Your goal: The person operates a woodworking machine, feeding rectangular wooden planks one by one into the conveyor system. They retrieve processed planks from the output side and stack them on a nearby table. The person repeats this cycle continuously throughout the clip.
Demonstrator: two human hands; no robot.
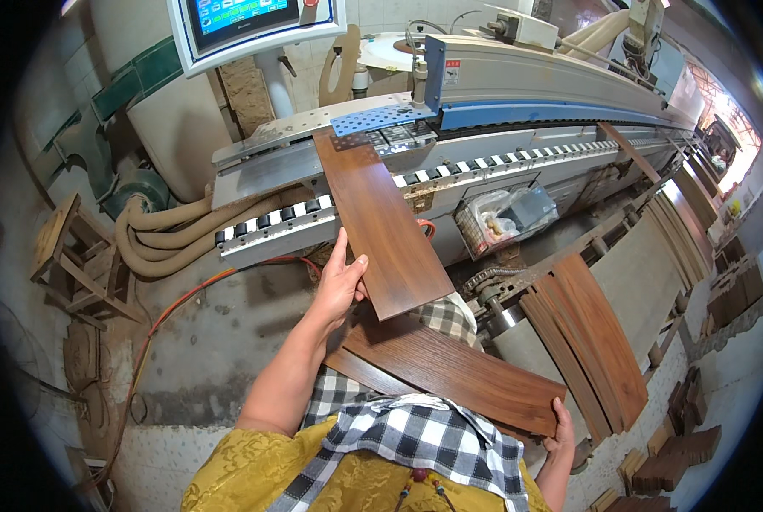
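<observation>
- Left hand point(342, 275): partly closed on left edge of upper plank point(388, 230), thumb on top face, index finger stretched along the edge.
- Upper plank: brown wood-grain, slanting away from the person; middle crosses black-and-white roller rail point(475, 164), far end under blue perforated plate point(381, 118), near end above the lap.
- Right hand point(560, 429): fingers curled round the right end of lower plank point(462, 369); thumb position can't tell.
- Lower plank: same brown grain, lying across the lap at checked apron point(432, 444); another brown board point(368, 372) shows beneath it.
- Writing: touchscreen point(243, 13) in white frame, blue background, coloured icons, a row of green lettering, small pale mark on bezel; red button point(310, 2) beside it.
- Label: small white sticker with red header point(452, 72) on machine's grey beam, just right of blue bracket point(435, 72); fine print too small to read.
- Right side: stack of brown planks point(586, 341) on a conveyor; wire basket point(505, 220) under the rail holds plastic bags.
- Left side: wooden stool point(78, 264), beige hoses point(155, 243).
</observation>
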